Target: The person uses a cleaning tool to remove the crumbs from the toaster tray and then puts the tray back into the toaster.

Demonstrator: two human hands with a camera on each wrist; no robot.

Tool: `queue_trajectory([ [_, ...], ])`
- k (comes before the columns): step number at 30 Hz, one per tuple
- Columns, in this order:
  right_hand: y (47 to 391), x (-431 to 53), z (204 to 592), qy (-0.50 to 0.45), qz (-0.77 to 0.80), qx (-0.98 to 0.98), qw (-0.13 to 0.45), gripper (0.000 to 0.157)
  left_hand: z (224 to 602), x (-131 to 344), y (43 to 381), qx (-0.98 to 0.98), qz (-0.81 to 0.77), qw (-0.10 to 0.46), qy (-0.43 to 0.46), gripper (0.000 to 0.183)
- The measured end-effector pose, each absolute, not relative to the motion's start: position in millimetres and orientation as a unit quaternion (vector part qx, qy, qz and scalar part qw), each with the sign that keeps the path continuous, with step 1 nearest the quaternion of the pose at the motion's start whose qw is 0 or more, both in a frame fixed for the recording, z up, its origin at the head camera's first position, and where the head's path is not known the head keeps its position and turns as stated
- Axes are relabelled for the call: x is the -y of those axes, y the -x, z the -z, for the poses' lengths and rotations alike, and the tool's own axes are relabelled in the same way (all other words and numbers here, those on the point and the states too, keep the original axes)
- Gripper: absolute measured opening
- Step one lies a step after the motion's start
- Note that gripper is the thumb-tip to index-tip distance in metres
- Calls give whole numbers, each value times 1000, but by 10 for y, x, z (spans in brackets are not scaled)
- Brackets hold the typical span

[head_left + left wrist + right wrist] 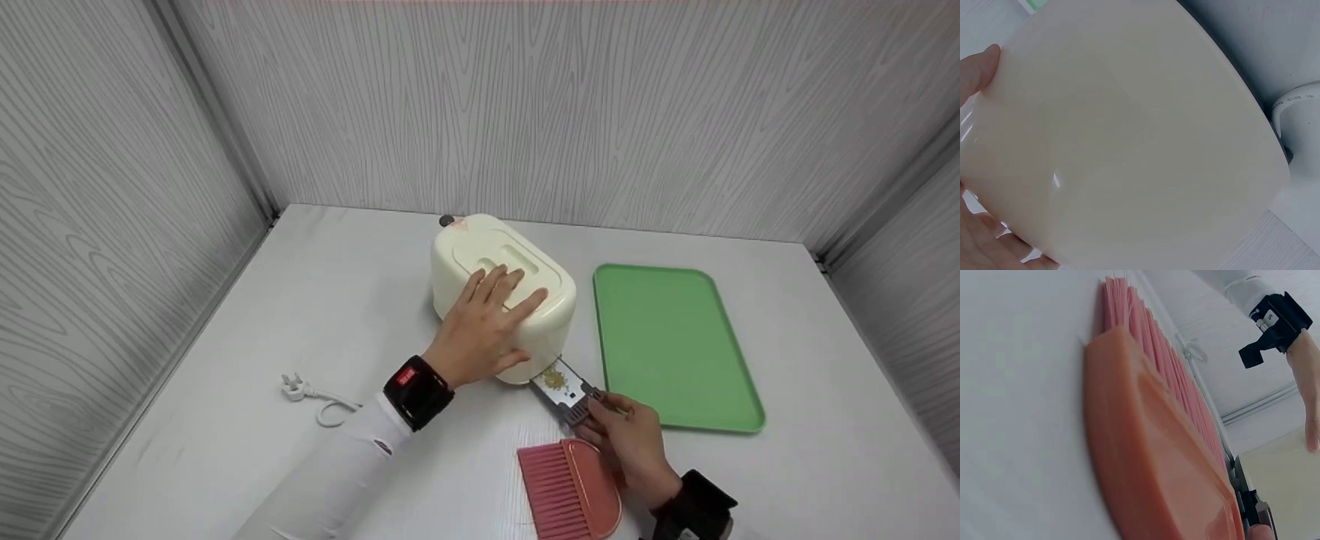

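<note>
A cream toaster [551,330] stands at an angle in the middle of the table, its top panel bearing shallow recesses. My left hand [476,341] rests on that top with fingers spread, the thumb lower against the side. From the near end, low down, a crumb tray [561,386] sticks out partway, with yellowish crumbs on its pale surface. My right hand [630,439] pinches the tray's grey outer end. Just below that hand lies a pink brush [596,484], which fills much of the right wrist view, bristles pointing left in the head view.
A green tray [675,345] lies flat to the right of the toaster. On the left, a white plug [295,387] with a bit of cord [334,405] rests on the table, partly behind my left forearm. Grey wood-patterned panels [525,112] enclose the back and sides.
</note>
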State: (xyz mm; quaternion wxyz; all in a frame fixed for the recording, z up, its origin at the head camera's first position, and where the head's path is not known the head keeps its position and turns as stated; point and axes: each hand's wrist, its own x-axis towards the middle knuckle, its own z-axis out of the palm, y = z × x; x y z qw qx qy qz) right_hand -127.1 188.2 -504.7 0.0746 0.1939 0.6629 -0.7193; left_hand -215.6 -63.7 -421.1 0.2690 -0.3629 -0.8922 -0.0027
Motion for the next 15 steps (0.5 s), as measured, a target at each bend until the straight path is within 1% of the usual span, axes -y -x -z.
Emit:
queue_trajectory([
  [15, 1226, -1940, 5059, -180, 712, -675, 65, 51, 4223, 644, 2168, 892, -10, 273, 360, 92],
])
